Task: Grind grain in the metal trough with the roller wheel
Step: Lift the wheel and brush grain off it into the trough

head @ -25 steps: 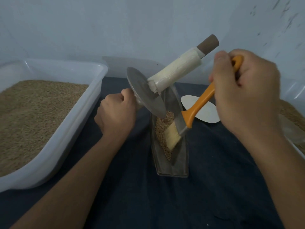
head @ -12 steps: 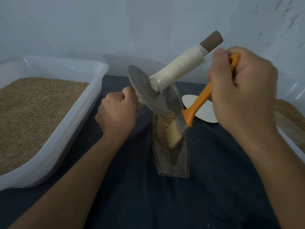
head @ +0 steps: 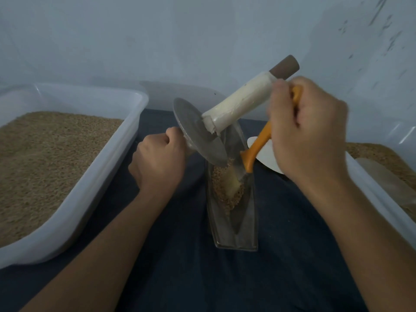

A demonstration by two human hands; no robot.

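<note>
- Far left: white plastic tub [head: 74, 188] on the dark cloth [head: 180, 278], filled with a flat bed of tan grain [head: 45, 158].
- Left hand [head: 157, 163] is just right of the tub, fisted around the near handle of the roller wheel; that handle is hidden inside the fist.
- Roller wheel [head: 198, 134]: metal disc, tilted, top edge leaning left. Its lowest edge sits at the far end of the trough, at or just above the grain there; contact is not clear.
- Far handle [head: 243, 104] sticks up and to the right from the disc, wrapped in white, with a brown tip. No hand on it.
- Metal trough [head: 234, 233]: narrow, runs away from the camera, sits mid-cloth between the two arms. Near end is bare metal.
- Grain in the trough [head: 225, 199] is piled in the far half, under and around the brush bristles.
- Brush [head: 254, 152]: orange handle, pale bristles down in the trough grain, leaning up to the right.
- Right hand [head: 308, 129] is closed tight on the upper end of the brush handle, held above the trough's far right side.
- White oval piece [head: 265, 158] lies flat on the cloth behind the brush, partly hidden by the right hand.
- Far right: second tub [head: 382, 199], also holding grain, only partly in view.
</note>
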